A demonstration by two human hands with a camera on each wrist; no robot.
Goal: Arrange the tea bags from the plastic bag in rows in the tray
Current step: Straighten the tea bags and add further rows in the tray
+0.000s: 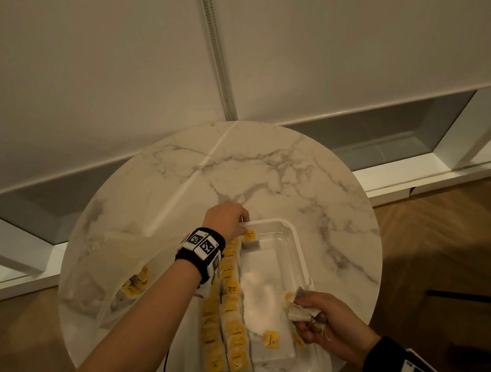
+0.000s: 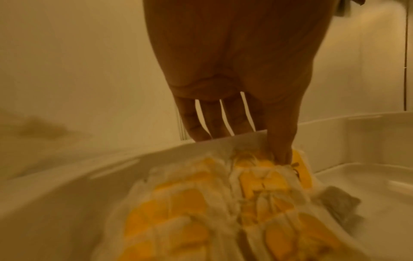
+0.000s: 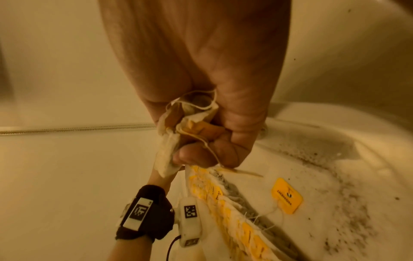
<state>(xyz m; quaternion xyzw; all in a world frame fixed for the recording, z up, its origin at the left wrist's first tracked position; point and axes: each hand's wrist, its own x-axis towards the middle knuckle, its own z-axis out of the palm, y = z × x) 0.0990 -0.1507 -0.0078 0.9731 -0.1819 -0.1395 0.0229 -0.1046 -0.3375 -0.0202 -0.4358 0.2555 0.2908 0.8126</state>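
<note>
The head view shows the whole round white marble surface. A clear plastic tray sits on it, close to the person. Two long rows of white tea bags with yellow tags lie side by side along the tray's left part. One more tea bag sits alone at the far end, just right of the rows. A loose yellow tag lies on the tray floor near the right hand. A clear plastic bag lies on the surface to the left of the tray, with a few tea bags inside it.

The left wrist view shows what the head view hides. The left hand reaches down at the tray's far left corner. Its four fingers are straight and go behind the tray wall. Its thumb is inside the tray, pressing on the far end of the rows. This view is blurry.

The right wrist view shows the right hand from below. Its fingers curl tight around a small bunch of tea bags with strings. The bunch sticks out past the fingers, above the near end of the rows. This view also shows dark specks of tea dust on the tray floor.
</note>
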